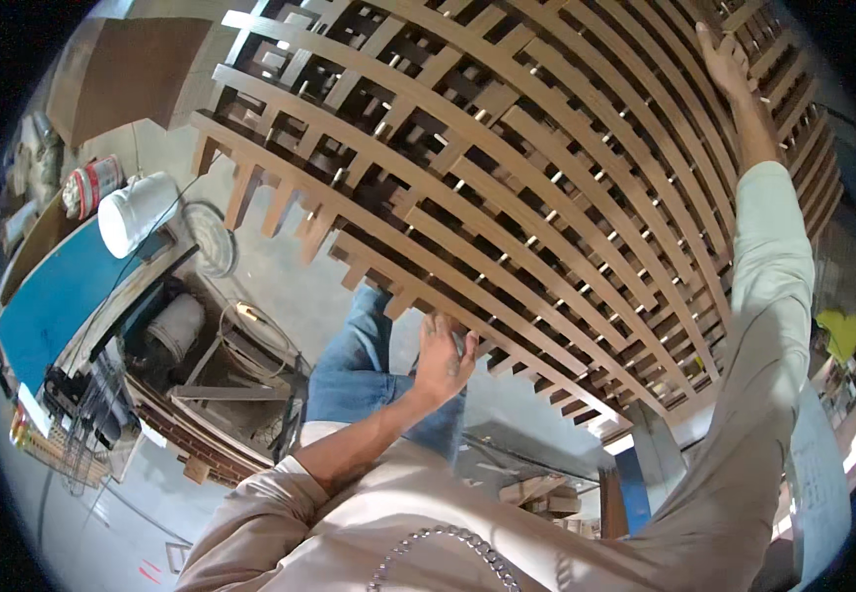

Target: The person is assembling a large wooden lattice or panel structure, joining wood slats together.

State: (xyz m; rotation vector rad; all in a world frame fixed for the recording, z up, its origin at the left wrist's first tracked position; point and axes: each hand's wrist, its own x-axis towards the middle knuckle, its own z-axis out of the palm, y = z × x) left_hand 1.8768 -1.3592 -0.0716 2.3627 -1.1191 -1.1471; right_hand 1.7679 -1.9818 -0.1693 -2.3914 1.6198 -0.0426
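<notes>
A large brown wooden lattice panel [546,178] of crossed slats fills the upper middle of the view, tilted in front of me. My left hand [445,357] grips its near lower edge, fingers curled around a slat end. My right hand [727,59] reaches far up to the panel's upper right part and lies flat on a slat with fingers stretched out. Both arms wear light beige sleeves. Below the panel my blue jeans [364,370] show.
To the left stands a blue-topped workbench [58,296] with a white bucket [137,212] and a red-and-white can [92,185]. A round disc [213,239] lies on the grey floor. Wood offcuts [541,493] lie low in the middle; a yellow object [842,331] sits at the right.
</notes>
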